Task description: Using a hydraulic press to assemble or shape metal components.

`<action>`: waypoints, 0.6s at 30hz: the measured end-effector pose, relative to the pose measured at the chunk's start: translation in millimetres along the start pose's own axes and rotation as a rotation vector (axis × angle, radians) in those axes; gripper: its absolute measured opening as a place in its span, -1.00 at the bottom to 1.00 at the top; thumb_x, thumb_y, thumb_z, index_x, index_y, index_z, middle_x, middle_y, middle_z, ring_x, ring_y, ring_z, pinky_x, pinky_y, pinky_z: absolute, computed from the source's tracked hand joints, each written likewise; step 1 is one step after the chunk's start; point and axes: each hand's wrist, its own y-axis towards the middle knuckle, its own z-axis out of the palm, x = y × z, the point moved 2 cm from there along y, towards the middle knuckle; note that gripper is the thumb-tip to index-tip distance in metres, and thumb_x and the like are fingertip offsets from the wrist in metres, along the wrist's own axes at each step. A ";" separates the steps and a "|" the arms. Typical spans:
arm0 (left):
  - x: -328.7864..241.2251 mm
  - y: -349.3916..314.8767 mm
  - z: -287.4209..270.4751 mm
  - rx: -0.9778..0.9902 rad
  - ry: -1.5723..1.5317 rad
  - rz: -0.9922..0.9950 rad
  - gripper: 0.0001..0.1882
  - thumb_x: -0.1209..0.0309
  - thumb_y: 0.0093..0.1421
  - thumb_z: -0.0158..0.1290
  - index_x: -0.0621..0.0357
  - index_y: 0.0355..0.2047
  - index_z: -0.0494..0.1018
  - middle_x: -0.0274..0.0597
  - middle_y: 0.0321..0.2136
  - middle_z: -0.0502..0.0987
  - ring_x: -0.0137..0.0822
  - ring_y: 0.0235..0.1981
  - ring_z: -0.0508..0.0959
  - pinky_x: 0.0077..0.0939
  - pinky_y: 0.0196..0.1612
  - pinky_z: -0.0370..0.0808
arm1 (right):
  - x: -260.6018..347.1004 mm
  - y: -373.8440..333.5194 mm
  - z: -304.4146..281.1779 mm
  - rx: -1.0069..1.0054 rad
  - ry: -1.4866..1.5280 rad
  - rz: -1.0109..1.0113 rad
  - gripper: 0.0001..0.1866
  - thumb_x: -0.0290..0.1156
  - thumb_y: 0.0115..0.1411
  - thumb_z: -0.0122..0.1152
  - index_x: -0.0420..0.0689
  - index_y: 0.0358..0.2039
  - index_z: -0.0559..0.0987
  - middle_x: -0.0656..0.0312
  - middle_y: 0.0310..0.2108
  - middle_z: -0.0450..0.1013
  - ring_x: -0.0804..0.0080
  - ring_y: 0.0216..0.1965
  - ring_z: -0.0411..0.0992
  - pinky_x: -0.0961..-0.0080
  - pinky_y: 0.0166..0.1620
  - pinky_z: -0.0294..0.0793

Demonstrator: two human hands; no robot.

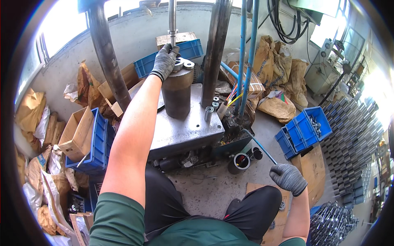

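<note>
My left hand [165, 62], in a grey glove, is closed at the top of a thick dark steel cylinder [177, 98]. Its fingertips are right at the lower end of a thin shiny vertical rod [172, 20]; what they pinch is mostly hidden. Beside them, a metal part with a round eye [188, 64] lies on the cylinder's top. The cylinder stands upright on the metal bed [174, 137] of a press. My right hand [288, 178], gloved too, is wrapped round the end of a blue lever [262, 147], which slopes down toward me from the press's right side.
Dark steel columns [107, 53] and blue pipes [247, 61] rise round the bed. Small metal sleeves [209, 113] stand at its right edge. Blue crates [308, 128] with metal parts, stacked tubes [349, 143] and brown sacks [277, 106] are at right. A blue crate [98, 143] stands left.
</note>
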 end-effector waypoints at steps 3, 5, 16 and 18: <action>1.0 0.0 -1.9 -0.005 0.009 0.018 -0.65 0.18 0.45 0.03 0.23 0.01 0.50 -0.19 -0.33 0.64 -0.40 -0.29 0.62 -0.44 -0.15 0.55 | 8.7 1.6 -5.5 0.041 -0.022 0.077 -0.71 -0.13 0.26 0.20 -0.09 -0.30 0.66 -0.04 -0.37 0.57 -0.08 -0.28 0.57 0.07 -0.17 0.55; -1.5 -2.6 -1.5 -0.009 0.021 0.023 -0.65 0.18 0.45 0.04 0.23 0.00 0.50 -0.19 -0.32 0.64 -0.40 -0.30 0.61 -0.44 -0.15 0.55 | 11.2 1.1 -5.3 0.013 -0.007 0.079 -0.72 -0.14 0.24 0.24 -0.11 -0.33 0.66 -0.04 -0.41 0.56 -0.07 -0.31 0.56 0.10 -0.19 0.55; 6.6 3.8 -1.3 -0.019 0.036 0.031 -0.65 0.16 0.44 0.05 0.21 -0.03 0.53 -0.17 -0.33 0.66 -0.37 -0.29 0.63 -0.41 -0.15 0.55 | 12.4 -0.9 -6.0 -0.027 0.013 0.100 -0.74 -0.17 0.21 0.27 -0.13 -0.34 0.65 -0.03 -0.43 0.53 -0.04 -0.33 0.55 0.14 -0.22 0.54; 9.2 5.2 -1.5 -0.019 0.038 0.031 -0.65 0.16 0.44 0.05 0.21 -0.03 0.53 -0.16 -0.33 0.66 -0.36 -0.29 0.63 -0.40 -0.15 0.55 | 13.1 -1.1 -6.4 -0.033 0.030 0.102 -0.74 -0.19 0.22 0.28 -0.14 -0.34 0.65 -0.03 -0.43 0.53 -0.05 -0.33 0.55 0.14 -0.21 0.54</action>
